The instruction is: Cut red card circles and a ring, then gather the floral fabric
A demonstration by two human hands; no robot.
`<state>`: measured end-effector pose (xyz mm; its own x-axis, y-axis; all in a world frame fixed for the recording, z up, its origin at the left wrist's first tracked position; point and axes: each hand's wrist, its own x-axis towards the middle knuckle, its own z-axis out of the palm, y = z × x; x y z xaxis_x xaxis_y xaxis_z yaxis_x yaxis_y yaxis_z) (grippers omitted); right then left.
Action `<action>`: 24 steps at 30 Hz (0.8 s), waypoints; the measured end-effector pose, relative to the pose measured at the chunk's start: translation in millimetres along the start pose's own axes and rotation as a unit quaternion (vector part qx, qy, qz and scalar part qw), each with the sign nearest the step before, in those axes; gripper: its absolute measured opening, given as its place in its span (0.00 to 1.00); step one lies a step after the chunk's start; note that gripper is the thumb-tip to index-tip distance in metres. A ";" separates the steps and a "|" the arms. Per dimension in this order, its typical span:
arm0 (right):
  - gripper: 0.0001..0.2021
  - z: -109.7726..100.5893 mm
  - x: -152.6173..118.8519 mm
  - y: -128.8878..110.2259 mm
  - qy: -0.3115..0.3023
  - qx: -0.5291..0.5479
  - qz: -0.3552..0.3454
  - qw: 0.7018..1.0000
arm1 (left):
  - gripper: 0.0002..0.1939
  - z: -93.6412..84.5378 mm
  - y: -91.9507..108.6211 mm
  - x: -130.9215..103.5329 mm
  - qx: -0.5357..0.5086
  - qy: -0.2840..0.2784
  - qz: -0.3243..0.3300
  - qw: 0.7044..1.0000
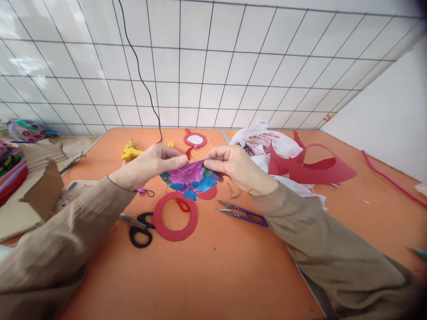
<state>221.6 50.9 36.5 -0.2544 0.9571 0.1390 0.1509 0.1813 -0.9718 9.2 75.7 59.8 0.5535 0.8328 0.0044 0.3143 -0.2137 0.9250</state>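
A flower-patterned piece of fabric in purple, pink and blue is stretched between my hands above the table. My left hand pinches its upper left edge, thumb pressed against the fingers. My right hand grips its upper right edge in the same way. Just below the fabric lies a flat red ring, with a small red cord loop inside it. Black-handled scissors touch the ring's left side. Purple thread snips lie to the right, under my right forearm.
On the orange table, a yellow glue gun stands behind my left hand. A red-rimmed disc lies at the back. White plastic bags and red cut sheet are at right; cardboard and a phone at left.
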 end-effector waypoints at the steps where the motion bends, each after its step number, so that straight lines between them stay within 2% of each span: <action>1: 0.09 0.2 -0.4 0.1 -0.004 0.001 -0.001 1.000 | 0.13 1.5 0.1 -0.1 0.010 -0.010 0.000 1.000; 4: 0.11 1.4 -1.6 -1.3 -0.012 0.024 0.000 1.000 | 0.11 5.4 0.3 -0.4 0.010 -0.019 -0.007 1.000; 8: 0.20 2.2 -2.6 -4.0 -0.020 0.094 0.014 0.995 | 0.11 7.8 0.0 -0.4 -0.033 -0.027 -0.016 0.999; 13: 0.13 1.2 -2.0 -1.5 -0.019 0.041 -0.003 0.999 | 0.12 8.2 -2.8 1.3 -0.051 -0.030 -0.025 0.998; 17: 0.13 2.2 -1.4 -0.5 -0.023 0.001 -0.017 1.000 | 0.11 9.8 -3.9 1.4 -0.071 -0.030 -0.029 0.997; 24: 0.07 3.4 -1.1 0.1 -0.026 -0.033 0.001 0.999 | 0.13 11.3 -2.5 0.0 -0.089 -0.047 -0.020 0.995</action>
<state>218.7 49.1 35.6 -0.3041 0.9443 0.1261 0.2133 0.1965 -0.9570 17.2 70.5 53.2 0.6160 0.7853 -0.0612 0.1996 -0.0804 0.9766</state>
